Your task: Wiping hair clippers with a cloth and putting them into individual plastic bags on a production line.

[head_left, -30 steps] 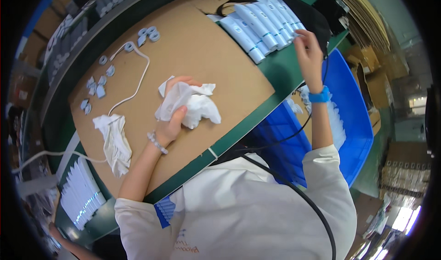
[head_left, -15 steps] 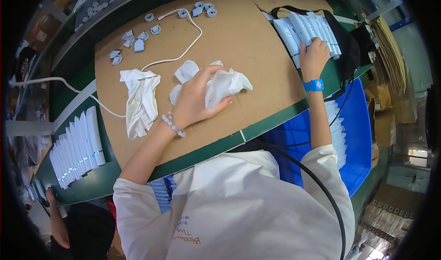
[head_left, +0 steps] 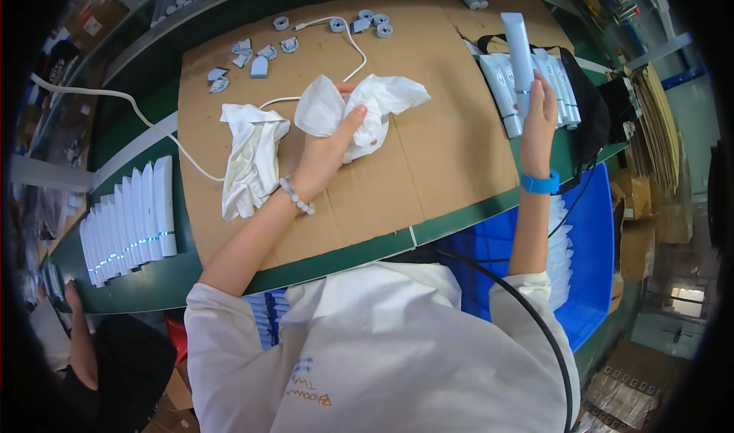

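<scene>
My left hand (head_left: 329, 152) is closed on a crumpled white tissue (head_left: 394, 97) above the brown cardboard sheet (head_left: 428, 181). Its thumb lies over the tissue, and most of the other fingers are hidden behind it. To the right, my right hand (head_left: 540, 120) grips the lower part of a pale blue tube (head_left: 517, 43) with a shiny band. That tube stands nearly upright, raised over a row of similar tubes (head_left: 498, 89) lying side by side. Left of my left hand, a white cloth (head_left: 251, 158) lies rumpled on the cardboard.
Small grey caps (head_left: 384, 31) and broken-looking pieces (head_left: 260, 68) lie at the far side, beside a white cable (head_left: 362, 62). More tubes (head_left: 126, 223) line the left table edge. A blue bin (head_left: 600, 242) stands at right; a co-worker's arm (head_left: 80, 341) shows lower left.
My right hand has lifted one tube up from the row. My left hand has raised the tissue off the cardboard and now grips it bunched. The whole view has shifted slightly.
</scene>
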Motion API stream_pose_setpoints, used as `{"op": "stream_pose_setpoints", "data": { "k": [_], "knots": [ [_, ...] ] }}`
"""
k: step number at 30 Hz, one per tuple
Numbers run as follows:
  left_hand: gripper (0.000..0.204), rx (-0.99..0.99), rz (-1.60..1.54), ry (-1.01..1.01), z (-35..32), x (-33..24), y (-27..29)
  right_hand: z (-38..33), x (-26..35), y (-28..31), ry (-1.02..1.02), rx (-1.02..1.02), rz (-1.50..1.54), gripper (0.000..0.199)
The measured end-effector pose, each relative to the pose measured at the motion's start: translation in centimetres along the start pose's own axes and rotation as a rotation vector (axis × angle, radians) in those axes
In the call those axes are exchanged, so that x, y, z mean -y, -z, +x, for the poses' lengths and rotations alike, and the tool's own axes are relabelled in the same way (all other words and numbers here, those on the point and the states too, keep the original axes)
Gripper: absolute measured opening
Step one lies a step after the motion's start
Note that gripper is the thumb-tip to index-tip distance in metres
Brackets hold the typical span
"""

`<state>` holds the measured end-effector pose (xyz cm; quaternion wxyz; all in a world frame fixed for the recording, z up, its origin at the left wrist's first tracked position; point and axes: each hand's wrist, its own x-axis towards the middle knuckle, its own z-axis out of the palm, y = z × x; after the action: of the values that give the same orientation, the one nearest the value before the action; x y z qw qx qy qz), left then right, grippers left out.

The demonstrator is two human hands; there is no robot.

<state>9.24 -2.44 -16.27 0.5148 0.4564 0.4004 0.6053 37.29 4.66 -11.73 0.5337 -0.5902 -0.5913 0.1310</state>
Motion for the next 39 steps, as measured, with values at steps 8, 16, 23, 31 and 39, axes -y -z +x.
{"op": "stream_pose_setpoints", "data": {
  "k": [8,16,23,31,39],
  "knots": [
    [0.034,-0.002,-0.192,0.112,0.0,-0.4,-0.2,-3.8,3.6,-3.1,-0.345,0.642,1.007,0.042],
    [0.04,-0.024,-0.218,0.169,0.0,-0.5,0.3,-5.5,6.5,-4.5,-0.348,0.726,0.592,0.036],
    [0.039,-0.025,-0.251,0.27,0.7,-0.6,1.0,-5.0,5.5,-4.9,-0.37,0.593,0.713,0.032],
    [0.032,-0.027,-0.299,0.326,0.9,-0.5,1.1,-4.1,5.1,-2.7,-0.362,0.513,0.798,0.03],
    [0.023,-0.104,-0.039,0.174,1.1,-3.6,1.0,-3.4,3.7,0.0,-0.243,0.307,0.612,0.028]
  ]
}}
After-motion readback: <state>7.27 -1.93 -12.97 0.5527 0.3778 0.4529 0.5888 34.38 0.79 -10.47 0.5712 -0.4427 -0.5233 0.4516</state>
